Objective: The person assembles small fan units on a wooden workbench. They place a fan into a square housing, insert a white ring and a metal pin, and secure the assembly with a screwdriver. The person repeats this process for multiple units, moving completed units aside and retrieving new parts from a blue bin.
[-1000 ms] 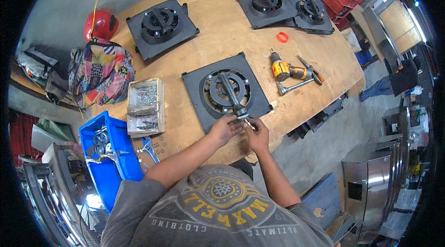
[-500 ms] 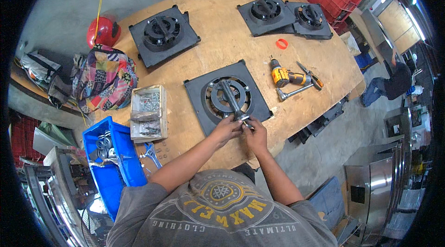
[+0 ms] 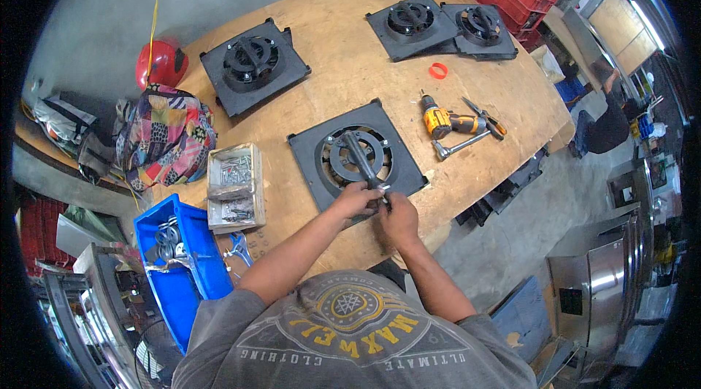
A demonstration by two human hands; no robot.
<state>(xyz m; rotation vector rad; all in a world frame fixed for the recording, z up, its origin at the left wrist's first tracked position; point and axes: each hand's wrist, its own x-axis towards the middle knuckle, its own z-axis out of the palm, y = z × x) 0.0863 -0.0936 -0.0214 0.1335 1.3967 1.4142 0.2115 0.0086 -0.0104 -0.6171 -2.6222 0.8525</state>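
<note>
In front of me a square black plate (image 3: 307, 148) lies on the wooden table, with a round black burner ring (image 3: 337, 163) in its middle opening. A thick black tube (image 3: 358, 148) runs from the ring towards me. My left hand (image 3: 355, 200) is closed round the tube's near end. Close beside it my right hand (image 3: 399, 220) is curled in a pinch at the same end, its knuckles upward. A small shiny metal part (image 3: 385, 188) shows between the hands; what the right fingers grip is mostly hidden.
Right of the plate lie a yellow-black cordless drill (image 3: 438, 120), a ratchet wrench (image 3: 461, 146) and pliers (image 3: 485, 119). To the left are a wooden screw box (image 3: 258, 185) and a blue bin (image 3: 212, 250). More burner plates (image 3: 281, 71) stand farther back. A person (image 3: 606, 130) crouches at right.
My right hand has rolled over at the tube end, its fingers now more curled and hidden. My left hand stays on the tube. The whole view has shifted slightly.
</note>
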